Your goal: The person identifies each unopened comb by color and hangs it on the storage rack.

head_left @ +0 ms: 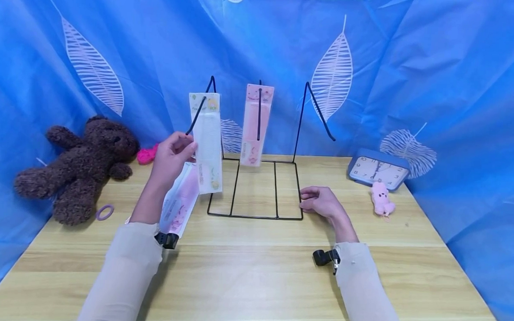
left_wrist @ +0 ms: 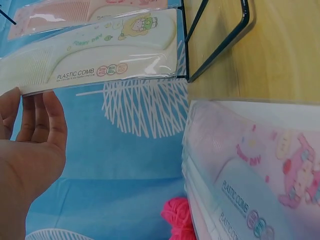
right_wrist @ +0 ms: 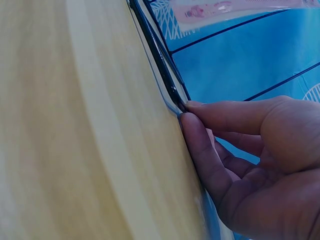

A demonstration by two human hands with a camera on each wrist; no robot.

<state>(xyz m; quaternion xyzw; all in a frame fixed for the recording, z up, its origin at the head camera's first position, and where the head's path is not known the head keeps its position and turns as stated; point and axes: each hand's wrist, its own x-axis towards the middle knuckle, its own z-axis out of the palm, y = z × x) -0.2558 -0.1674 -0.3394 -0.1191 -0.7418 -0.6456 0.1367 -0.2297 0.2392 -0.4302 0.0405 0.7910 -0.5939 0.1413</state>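
A white packaged plastic comb [head_left: 208, 147] hangs on the left hook of a black wire rack [head_left: 255, 217]. My left hand [head_left: 174, 155] pinches the side edge of this package between thumb and fingers, close under the hook's tip. The left wrist view shows the hand [left_wrist: 37, 130] at the comb's toothed end. On the middle hook hangs a pink packaged comb [head_left: 251, 146], while the right hook [head_left: 320, 108] carries nothing. Low at the right, my right hand [head_left: 321, 200] grips the rack's base wire; in the right wrist view thumb and forefinger close on the base's corner [right_wrist: 172, 95].
More packaged combs [head_left: 181, 200] lie stacked left of the rack, partly behind my left forearm. A brown teddy bear [head_left: 91, 169], a purple ring [head_left: 105, 212] and a bright pink item [head_left: 146, 155] are at the left. A blue clock [head_left: 379, 169] and small pink toy [head_left: 381, 199] stand at the right.
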